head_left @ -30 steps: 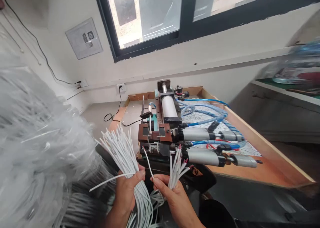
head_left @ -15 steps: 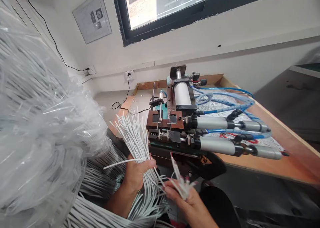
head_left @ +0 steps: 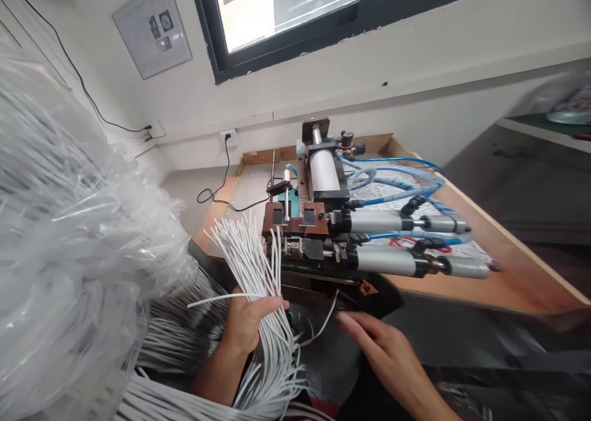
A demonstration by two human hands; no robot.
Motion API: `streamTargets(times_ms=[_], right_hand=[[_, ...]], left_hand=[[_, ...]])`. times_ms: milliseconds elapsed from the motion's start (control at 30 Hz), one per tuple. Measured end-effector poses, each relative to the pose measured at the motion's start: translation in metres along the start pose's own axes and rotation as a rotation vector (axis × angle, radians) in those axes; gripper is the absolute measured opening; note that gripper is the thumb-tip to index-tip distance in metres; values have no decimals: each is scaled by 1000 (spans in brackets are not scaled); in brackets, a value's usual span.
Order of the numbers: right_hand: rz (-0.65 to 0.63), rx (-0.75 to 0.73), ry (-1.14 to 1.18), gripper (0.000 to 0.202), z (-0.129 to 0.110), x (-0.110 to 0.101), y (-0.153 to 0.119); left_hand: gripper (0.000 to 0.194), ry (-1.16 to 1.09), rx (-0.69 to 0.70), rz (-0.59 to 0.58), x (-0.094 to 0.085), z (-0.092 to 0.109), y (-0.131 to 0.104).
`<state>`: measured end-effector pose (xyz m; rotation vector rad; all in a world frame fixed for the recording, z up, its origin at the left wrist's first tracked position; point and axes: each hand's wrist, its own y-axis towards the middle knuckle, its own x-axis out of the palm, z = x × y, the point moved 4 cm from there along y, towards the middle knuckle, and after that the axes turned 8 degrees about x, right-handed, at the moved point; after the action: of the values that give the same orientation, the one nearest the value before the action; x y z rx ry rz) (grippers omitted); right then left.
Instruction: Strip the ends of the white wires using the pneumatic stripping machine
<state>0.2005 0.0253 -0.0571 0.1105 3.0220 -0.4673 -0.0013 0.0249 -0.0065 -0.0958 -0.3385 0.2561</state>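
Note:
My left hand (head_left: pixel 244 322) is wrapped round a thick bundle of white cables (head_left: pixel 244 255), whose cut ends fan upward toward the machine. One cable pokes out to the left across the thumb. To the right of the bundle, my right hand (head_left: pixel 383 347) has its fingers stretched out and holds nothing I can see. Close to its fingertips a single loose white cable (head_left: pixel 329 315) curves up from the bundle. Beyond the hands stands a pneumatic machine (head_left: pixel 295 218) with brown clamp blocks and grey cylinders; some cable ends overlap its left front edge.
Plastic-wrapped cable stacks (head_left: pixel 83 242) fill the left side. The machine sits on a wooden-edged bench (head_left: pixel 517 264), with blue air hoses (head_left: pixel 406 175) and cut scraps behind its cylinders. More cables lie below my left arm. A shelf (head_left: pixel 545 135) stands at the far right.
The short, red-tipped cable pieces in my right hand are gone from view, and that hand has moved right with its fingers loosened. My left hand keeps the bundle. The camera view has shifted.

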Motion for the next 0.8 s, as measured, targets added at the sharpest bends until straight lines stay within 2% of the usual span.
streamTargets(times_ms=[67,133,200,267,433,600,667,800], right_hand=[[-168,-256,-70,17,-44,30,0],[-281,-424,-95,17,-73,57,-3],[-329,-502,-82,21,-85,76,-5],[-340,-519,-66,25,-86,87,-5],[-296,-427,-27,30,-74,90,2],[-313,-42,356,28,-59,87,20],[-330,63,484,28,-54,90,25],[-330,108,606,28,-54,92,29]], left_hand=[[14,32,67,-31,5,5,-4],[13,89,139,-52,7,11,-6],[12,136,187,-45,6,16,-8],[11,142,203,-13,2,17,-6],[14,93,174,70,-6,14,1],[13,76,119,123,-10,13,9],[14,69,104,152,-11,13,12],[19,55,88,221,-12,15,15]])
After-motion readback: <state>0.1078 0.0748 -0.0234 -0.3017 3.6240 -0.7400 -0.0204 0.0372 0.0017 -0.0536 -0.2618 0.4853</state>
